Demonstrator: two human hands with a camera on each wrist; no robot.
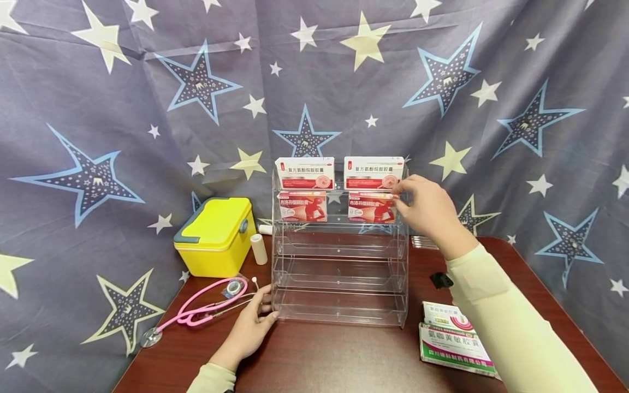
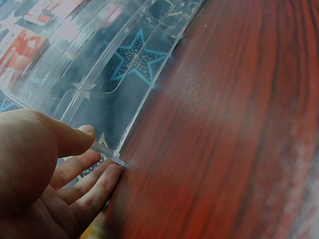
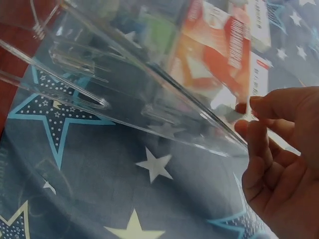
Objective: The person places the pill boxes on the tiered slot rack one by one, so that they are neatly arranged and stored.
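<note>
Yellow case: left of centre in the head view, lid down, a small white cylinder upright just beside it.
Pink stethoscope: lower left, lying on the dark wooden table, its chest piece near the table's left edge.
Left hand: bottom centre-left, fingers relaxed and nearly straight, tips resting against the lower left corner of the clear acrylic rack; it steadies rather than clasps.
Rack: centre of the frame, tiered; two white-and-red boxes on the top tier, two red boxes below, the lower tiers bare.
Right red box: second tier, right side, standing upright against the rack.
Right hand: right of centre, thumb and fingertips pinching the upper right corner of that box.
Step in hand: seemingly seating the red box on its tier while the other hand braces the rack.
Next move: by my judgement, letting go cleanly so the box stays upright, then reaching for the green-and-white boxes at lower right.
Hard to make out: the right wrist view shows the box only through blurred acrylic; the small black object by the sleeve is unidentifiable; the lower-right boxes are partly covered by the forearm.
</note>
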